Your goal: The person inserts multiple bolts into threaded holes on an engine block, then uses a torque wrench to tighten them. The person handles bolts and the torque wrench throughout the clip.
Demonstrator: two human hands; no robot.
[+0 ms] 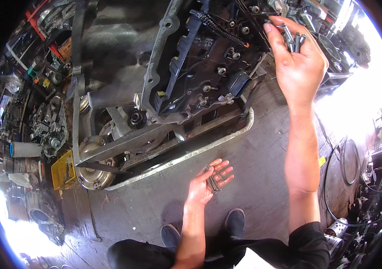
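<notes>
Palm up, my left hand (202, 186) holds several long dark bolts (213, 183), its thumb over them and its fingers spread out. My right hand (299, 67) is raised at the far right edge of an opened gearbox (123, 49). Its curled fingers hold several more bolts (297, 41), and thumb and forefinger pinch a small part too hidden to name. Inside the gearbox sits a dark valve body (200, 58) with seated bolt heads (221, 71) and a black corrugated wiring sleeve (218, 29) across it.
The gearbox rests on a metal frame (123, 148) over a tray with a pale rim (182, 157). A yellow bin (63, 171) stands beside a round metal housing (96, 177). Parts crowd the left shelves (25, 103); a black cable loop (327, 193) lies at right.
</notes>
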